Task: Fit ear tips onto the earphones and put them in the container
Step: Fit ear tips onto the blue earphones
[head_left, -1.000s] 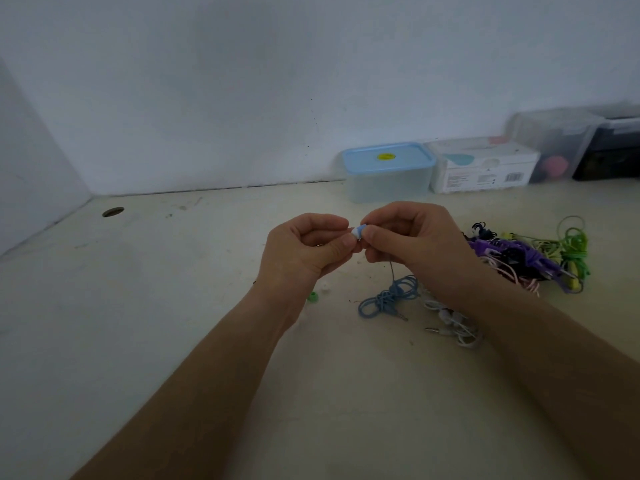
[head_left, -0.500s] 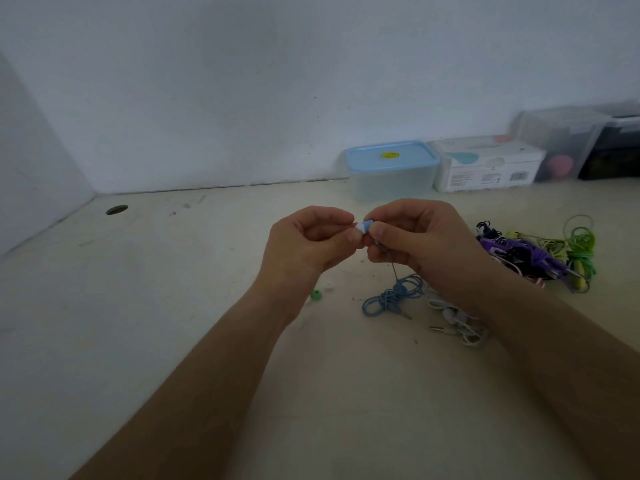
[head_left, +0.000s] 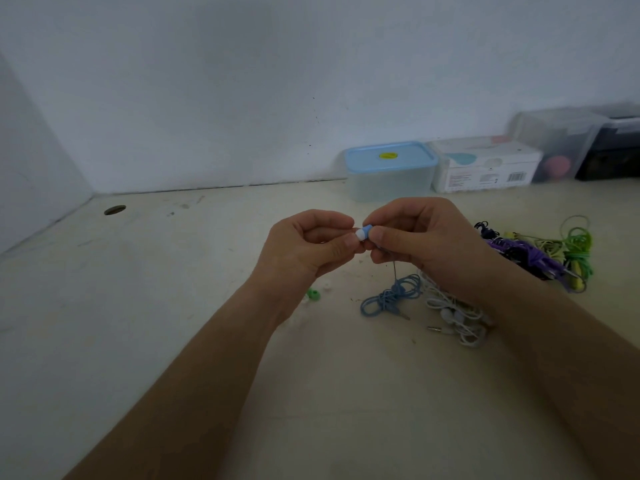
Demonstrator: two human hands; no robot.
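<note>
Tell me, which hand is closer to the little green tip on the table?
Left. The left hand is raised just above and right of the green tip, pinching a white tip. The right hand is farther right, gripping the blue earphone.

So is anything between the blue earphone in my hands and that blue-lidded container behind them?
Nothing visible lies between the blue earphone and the container. Its blue lid is on, though, so that likely has to come off first.

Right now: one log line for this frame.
step: ear-tip fitting | left hand pinches white ear tip | right hand holds blue earbud | blue-lidded container closed
</note>
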